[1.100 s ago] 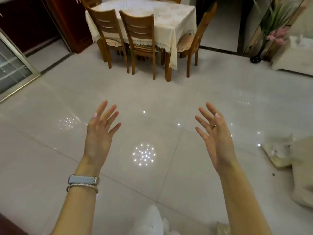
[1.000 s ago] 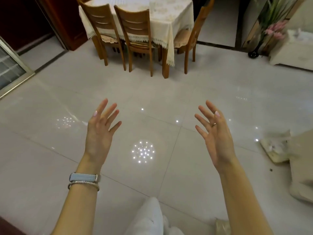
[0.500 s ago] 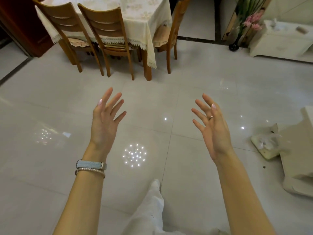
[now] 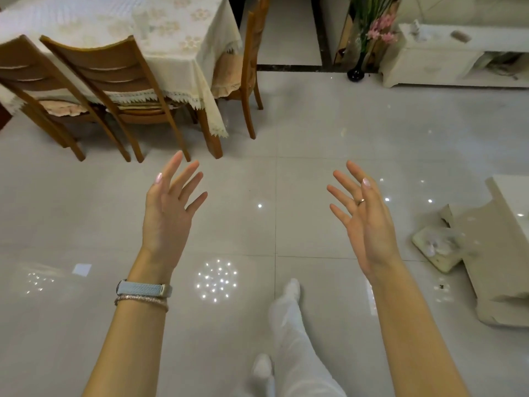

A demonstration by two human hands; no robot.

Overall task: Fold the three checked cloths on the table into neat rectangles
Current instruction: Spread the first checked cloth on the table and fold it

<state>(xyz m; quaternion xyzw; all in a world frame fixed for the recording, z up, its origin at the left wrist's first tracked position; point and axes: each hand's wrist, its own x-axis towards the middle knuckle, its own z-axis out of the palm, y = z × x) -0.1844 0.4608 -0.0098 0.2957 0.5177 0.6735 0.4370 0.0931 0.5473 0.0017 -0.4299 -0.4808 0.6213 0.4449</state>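
Left grip (image 4: 167,213): our bare hand is raised over the tiled floor (image 4: 300,144), fingers spread straight, holding nothing.
Right grip (image 4: 365,222): also spread wide, palm turned inward, holding nothing, well apart from the left.
Worktop (image 4: 120,27): ahead of us to the left, under a cream tablecloth, with wooden chairs (image 4: 114,70) tucked against it.
Checked cloths: we cannot tell where they lie.

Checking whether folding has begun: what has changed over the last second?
The person walks forward: a white-trousered leg has stepped out, and the dining table and white cabinet have slid left in view. Nothing was picked up. The left hand and right hand stay raised, open, empty.
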